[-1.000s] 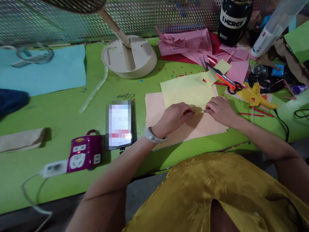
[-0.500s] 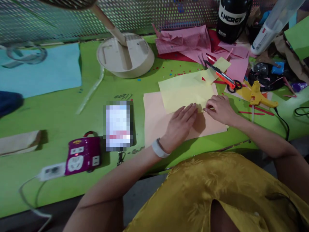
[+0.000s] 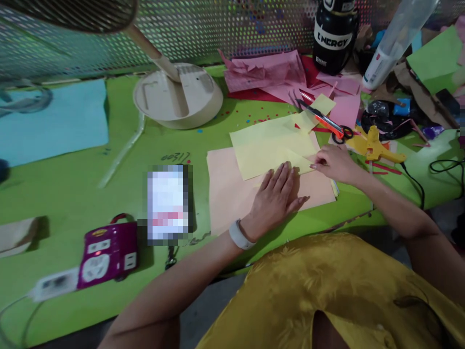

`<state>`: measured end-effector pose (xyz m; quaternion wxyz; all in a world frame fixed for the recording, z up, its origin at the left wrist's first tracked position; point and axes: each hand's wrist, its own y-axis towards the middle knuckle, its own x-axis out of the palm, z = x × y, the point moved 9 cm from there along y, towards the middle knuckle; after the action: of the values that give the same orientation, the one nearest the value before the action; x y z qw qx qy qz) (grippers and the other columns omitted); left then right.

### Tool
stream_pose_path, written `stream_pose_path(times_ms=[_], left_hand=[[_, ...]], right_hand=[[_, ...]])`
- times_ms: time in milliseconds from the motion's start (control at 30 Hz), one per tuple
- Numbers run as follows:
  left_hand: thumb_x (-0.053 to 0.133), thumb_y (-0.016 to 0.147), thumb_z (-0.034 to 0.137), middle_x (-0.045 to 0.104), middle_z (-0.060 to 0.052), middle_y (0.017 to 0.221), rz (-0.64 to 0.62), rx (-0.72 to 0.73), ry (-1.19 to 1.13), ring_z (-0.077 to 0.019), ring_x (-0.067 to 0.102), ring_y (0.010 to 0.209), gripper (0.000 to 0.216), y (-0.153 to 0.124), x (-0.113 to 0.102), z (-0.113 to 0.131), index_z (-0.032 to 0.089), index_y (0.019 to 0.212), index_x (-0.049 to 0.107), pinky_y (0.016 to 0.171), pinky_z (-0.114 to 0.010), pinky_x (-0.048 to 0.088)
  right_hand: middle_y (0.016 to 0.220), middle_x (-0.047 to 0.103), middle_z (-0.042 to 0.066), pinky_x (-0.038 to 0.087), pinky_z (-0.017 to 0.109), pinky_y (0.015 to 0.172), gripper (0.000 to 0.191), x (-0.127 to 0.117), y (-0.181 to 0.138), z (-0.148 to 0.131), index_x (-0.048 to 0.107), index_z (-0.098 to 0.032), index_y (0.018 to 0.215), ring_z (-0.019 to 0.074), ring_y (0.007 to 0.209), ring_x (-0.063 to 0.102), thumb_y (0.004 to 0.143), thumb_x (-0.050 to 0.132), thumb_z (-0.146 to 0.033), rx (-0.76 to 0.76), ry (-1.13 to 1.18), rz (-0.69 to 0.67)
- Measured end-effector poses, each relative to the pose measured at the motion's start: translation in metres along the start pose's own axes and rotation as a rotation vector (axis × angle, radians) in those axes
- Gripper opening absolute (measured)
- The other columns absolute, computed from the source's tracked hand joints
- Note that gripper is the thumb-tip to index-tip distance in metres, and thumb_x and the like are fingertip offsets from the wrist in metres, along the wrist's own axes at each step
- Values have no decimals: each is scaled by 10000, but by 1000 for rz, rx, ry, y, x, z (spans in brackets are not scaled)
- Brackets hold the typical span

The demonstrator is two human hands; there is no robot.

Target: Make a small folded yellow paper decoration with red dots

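My left hand (image 3: 274, 194) lies flat with its fingers stretched out. It presses on the lower edge of a pale yellow sheet of paper (image 3: 269, 143) and on the peach paper (image 3: 225, 194) beneath. My right hand (image 3: 334, 164) pinches the yellow sheet at its lower right corner, between thumb and fingers. A narrow flap runs from that pinch toward the left fingertips. Part of the sheet's lower edge is hidden under my left hand.
Beyond the sheet lie an orange utility knife (image 3: 329, 125) and scissors (image 3: 343, 134). A yellow glue gun (image 3: 378, 145) rests to the right. Left of the papers are a phone (image 3: 167, 203) and a purple power socket (image 3: 109, 254). A fan base (image 3: 178, 97) stands behind.
My left thumb has spread away from its fingers, and the hand sits slightly lower on the paper. A flap of the yellow sheet now shows between the hands. The whole view has shifted slightly.
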<state>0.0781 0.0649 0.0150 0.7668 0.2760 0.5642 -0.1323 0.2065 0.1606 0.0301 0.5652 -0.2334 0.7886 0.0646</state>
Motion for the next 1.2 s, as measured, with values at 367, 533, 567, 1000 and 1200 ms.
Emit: stream_pose_path(times_ms=[367, 533, 567, 1000, 1200], left_hand=[[404, 978, 527, 346, -225, 1559, -4, 35, -58, -317, 290, 1470, 713, -2, 1, -2, 87, 1525, 278, 1186, -502, 249], [313, 996, 475, 333, -235, 1563, -15, 58, -42, -321, 290, 1470, 694, -4, 4, -2, 60, 1543, 214, 1183, -506, 254], [306, 995, 477, 334, -237, 1562, -16, 58, -33, -320, 290, 1470, 702, -4, 4, -3, 55, 1547, 198, 1184, -503, 252], [247, 985, 593, 322, -260, 1561, -53, 24, -15, -347, 282, 1467, 780, -2, 5, -1, 34, 1528, 244, 1186, -508, 217], [253, 984, 605, 271, -237, 1589, -129, 9, -4, -336, 227, 1489, 756, 2, 8, 0, 72, 1519, 282, 1191, -523, 194]], right_hand=[[1432, 533, 172, 369, 456, 1091, 510, 8, -26, -51, 556, -105, 1343, 297, 1334, 479, 1000, 417, -457, -212, -106, 15], [1565, 305, 246, 199, 477, 1226, 877, 52, -40, -60, 378, 21, 1466, 325, 1487, 247, 933, 353, -674, -291, -184, -16], [1566, 299, 245, 198, 479, 1227, 885, 55, -42, -58, 368, 22, 1472, 322, 1488, 243, 936, 322, -681, -289, -191, -2], [1557, 310, 245, 222, 493, 1219, 890, 53, -52, -54, 375, 20, 1473, 325, 1480, 266, 943, 260, -686, -315, -237, 65], [1564, 313, 231, 244, 500, 1207, 878, 51, -53, -51, 350, -14, 1496, 329, 1473, 284, 936, 296, -688, -355, -254, 108]])
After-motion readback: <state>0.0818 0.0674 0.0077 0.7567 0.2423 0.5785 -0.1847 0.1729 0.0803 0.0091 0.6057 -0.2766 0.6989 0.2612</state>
